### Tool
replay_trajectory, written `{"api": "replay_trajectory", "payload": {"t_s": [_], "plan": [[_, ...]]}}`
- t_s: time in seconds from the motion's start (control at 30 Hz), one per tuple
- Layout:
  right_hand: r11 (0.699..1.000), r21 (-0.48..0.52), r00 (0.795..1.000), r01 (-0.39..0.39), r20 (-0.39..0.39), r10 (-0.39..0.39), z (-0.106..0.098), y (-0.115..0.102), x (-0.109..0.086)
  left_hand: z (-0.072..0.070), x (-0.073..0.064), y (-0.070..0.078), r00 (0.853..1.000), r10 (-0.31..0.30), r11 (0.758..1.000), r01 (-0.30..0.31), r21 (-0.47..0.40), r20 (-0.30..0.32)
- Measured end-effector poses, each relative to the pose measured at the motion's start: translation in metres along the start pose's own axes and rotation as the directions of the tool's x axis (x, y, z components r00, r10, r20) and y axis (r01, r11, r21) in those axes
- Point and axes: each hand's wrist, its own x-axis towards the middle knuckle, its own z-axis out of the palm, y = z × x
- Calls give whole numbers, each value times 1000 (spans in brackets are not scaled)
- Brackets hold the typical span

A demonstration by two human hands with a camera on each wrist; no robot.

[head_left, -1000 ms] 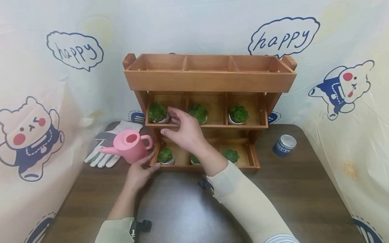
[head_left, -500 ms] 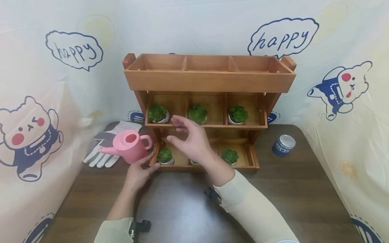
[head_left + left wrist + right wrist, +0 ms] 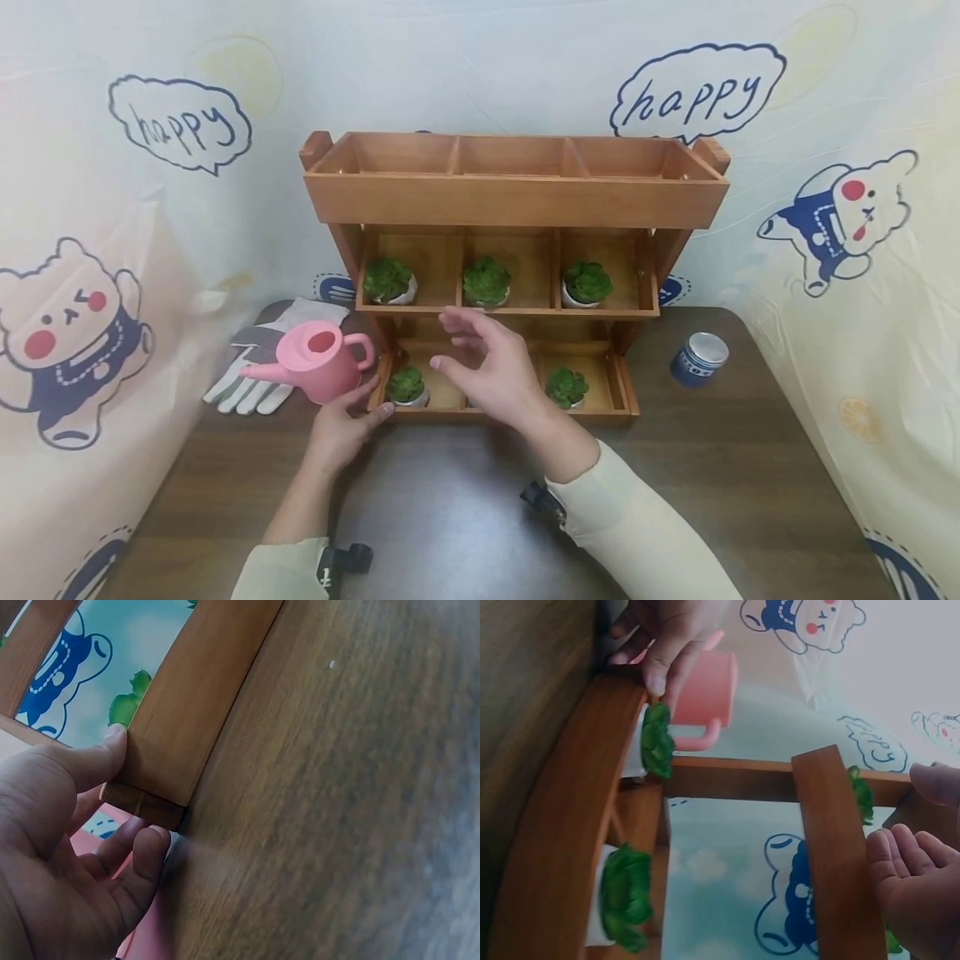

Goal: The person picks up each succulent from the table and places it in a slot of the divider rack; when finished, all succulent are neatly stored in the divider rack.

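Observation:
A three-tier wooden plant stand [image 3: 517,202] stands on the table. Potted succulents sit along its middle tier, among them a left one [image 3: 388,281], a central one [image 3: 487,282] and a right one [image 3: 587,283]. On the bottom tier are a left succulent [image 3: 407,387] and a right succulent [image 3: 567,387]; a middle one is hidden behind my right hand. My left hand [image 3: 341,429] holds the bottom tier's front left corner, thumb on the rim [image 3: 176,712] and fingers round the end. My right hand [image 3: 495,367] hovers before the bottom tier, fingers loosely bent, holding nothing.
A pink watering can [image 3: 318,362] stands left of the plant stand, close to my left hand. Behind it lie grey-and-white work gloves [image 3: 258,379]. A blue tin with a silver lid [image 3: 699,359] stands to the right. Printed cloth [image 3: 480,67] hangs behind.
My right hand has drawn away from the middle tier's left succulent, moving right and down towards me. The left hand keeps its place at the corner.

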Motion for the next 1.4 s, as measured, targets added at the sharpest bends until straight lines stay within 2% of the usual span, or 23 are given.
{"api": "replay_trajectory", "payload": {"t_s": [0.13, 0.37, 0.87, 1.03, 1.27, 1.4], "plan": [[1000, 6, 1000, -27, -5, 27, -1, 9, -6, -1, -1, 0, 1000, -17, 1000, 17, 3, -1], [999, 38, 999, -34, -17, 35, -8, 28, -18, 2, 0, -3, 1000, -10, 1000, 10, -10, 0], [992, -80, 995, -101, -19, 99, -34, 63, -44, 0, -2, -2, 1000, -12, 1000, 12, 10, 0], [990, -96, 995, -98, -22, 97, -42, 73, -53, -1, -1, -1, 1000, 20, 998, -19, 65, -3], [985, -95, 989, -145, -41, 141, -58, 83, -70, -2, -3, -3, 998, 63, 988, -63, 138, -1], [977, -117, 983, -178, -59, 172, -71, 84, -79, -2, -5, -3, 992, 124, 974, -116, 197, -26]]}}
